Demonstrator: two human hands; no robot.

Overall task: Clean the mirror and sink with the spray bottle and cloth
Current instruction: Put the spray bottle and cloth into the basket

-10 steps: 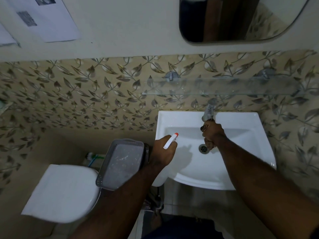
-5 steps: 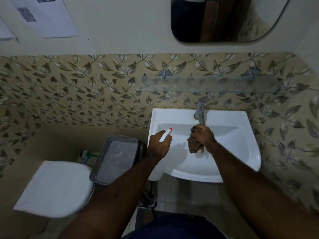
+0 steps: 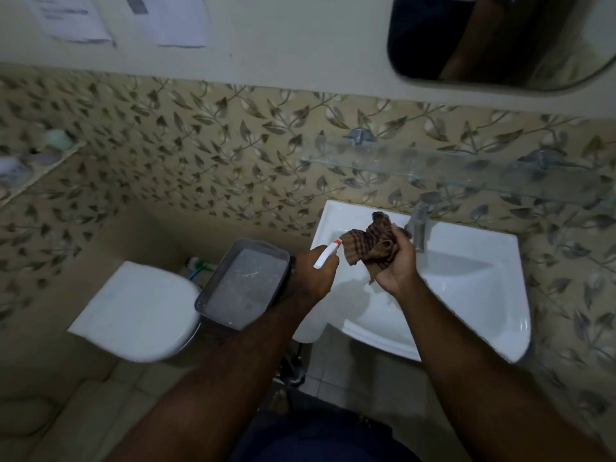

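A white sink [image 3: 476, 278] hangs on the leaf-patterned wall, with a chrome tap [image 3: 418, 228] at its back. My left hand [image 3: 311, 278] grips a white spray bottle [image 3: 326, 253] with a red nozzle tip, over the sink's left edge. The bottle's body hangs below the hand, beside the basin. My right hand [image 3: 398, 261] holds a brown checked cloth [image 3: 366, 241], bunched up and lifted above the basin, just left of the tap. The mirror [image 3: 493, 41] is at the top right, partly cut off.
A glass shelf [image 3: 466, 168] juts out above the sink. A grey plastic basket [image 3: 243, 285] sits left of the sink, beside a white toilet [image 3: 140, 311] with its lid down. Papers [image 3: 173, 18] are stuck on the upper wall. A ledge with small items [image 3: 30, 158] is far left.
My right hand rose out of the basin near the drain with the cloth, now held up left of the tap. The left hand with the bottle stayed by the sink's left edge.
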